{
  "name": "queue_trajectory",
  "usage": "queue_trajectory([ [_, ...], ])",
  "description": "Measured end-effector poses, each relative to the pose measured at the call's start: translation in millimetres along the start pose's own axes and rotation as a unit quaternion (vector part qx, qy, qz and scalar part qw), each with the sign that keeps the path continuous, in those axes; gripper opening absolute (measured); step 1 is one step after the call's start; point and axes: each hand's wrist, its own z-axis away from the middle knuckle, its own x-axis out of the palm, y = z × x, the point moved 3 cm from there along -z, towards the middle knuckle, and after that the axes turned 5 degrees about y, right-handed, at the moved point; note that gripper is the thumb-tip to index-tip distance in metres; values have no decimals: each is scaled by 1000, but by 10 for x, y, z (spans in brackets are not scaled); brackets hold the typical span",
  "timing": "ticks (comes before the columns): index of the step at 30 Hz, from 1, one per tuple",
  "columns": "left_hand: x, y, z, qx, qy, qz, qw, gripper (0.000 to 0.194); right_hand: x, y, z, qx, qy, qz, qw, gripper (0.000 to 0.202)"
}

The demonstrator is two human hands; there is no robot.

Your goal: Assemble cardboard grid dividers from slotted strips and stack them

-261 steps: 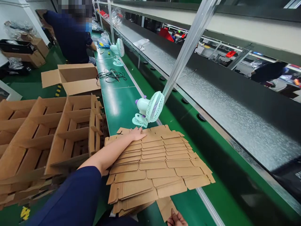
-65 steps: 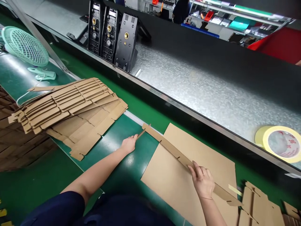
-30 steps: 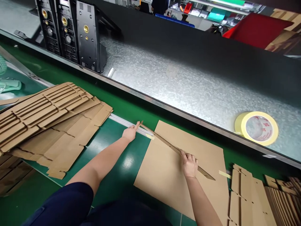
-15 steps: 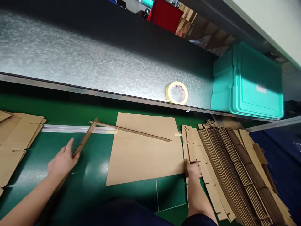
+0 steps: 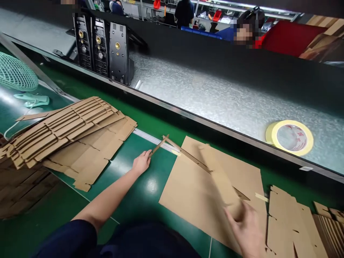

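My left hand [image 5: 141, 163] is closed on the end of a narrow cardboard strip [image 5: 159, 146]. That strip crosses a second cardboard strip [image 5: 195, 161] near their far ends, and the two meet at an angle. The second strip reaches over a flat cardboard sheet [image 5: 178, 195] on the green table. In my right hand [image 5: 248, 225] is another notched cardboard strip [image 5: 221, 182], blurred by motion, held above the sheet and partly hiding the second strip. Notched cardboard pieces [image 5: 282, 218] lie to the right of the sheet.
On the left lies a fanned stack of notched cardboard [image 5: 72, 125], beside a green fan [image 5: 17, 73]. A raised metal shelf [image 5: 172, 79] carries black parts [image 5: 118, 53] and a yellow tape roll [image 5: 271, 134]. Other people are beyond the shelf. More cardboard strips [image 5: 329, 233] stand packed at right.
The view has swung left. My right hand has lifted a notched strip from the pieces at right and brought it over the sheet. My left hand still holds its strip.
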Motion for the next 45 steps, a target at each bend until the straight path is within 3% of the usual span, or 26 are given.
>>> queue_trajectory([
  [2, 5, 33, -21, 0, 8, 13, 1000, 38, 253, -581, -60, -70, -12, -31, 997, 72],
  [4, 17, 41, -36, -5, 12, 19, 1000, 33, 452, -1007, -112, -129, -14, -57, 990, 66],
  [8, 53, -7, -51, -28, 18, 31, 999, 29, 599, -1369, -185, -192, -9, -81, 978, 50],
  [13, 86, -73, -49, -54, 26, 64, 996, 29, 463, -1442, -251, -209, -1, -135, 969, 36],
  [17, 77, -81, -48, -67, 28, 80, 994, 40, 380, -1503, -303, -201, 2, -154, 967, 29],
  [21, 65, -90, -47, -89, 32, 70, 993, 39, 441, -1572, -313, -241, -13, -101, 965, 28],
  [30, 139, -125, -76, -90, 84, 112, 986, 15, 593, -1525, -364, -250, 29, -22, 968, 25],
  [38, 133, -133, -56, -46, 151, 168, 973, 67, 586, -1532, -434, -267, 43, -10, 963, 21],
  [45, 128, -118, -40, -56, 137, 122, 981, 69, 661, -1519, -436, -255, 43, 21, 966, 22],
])
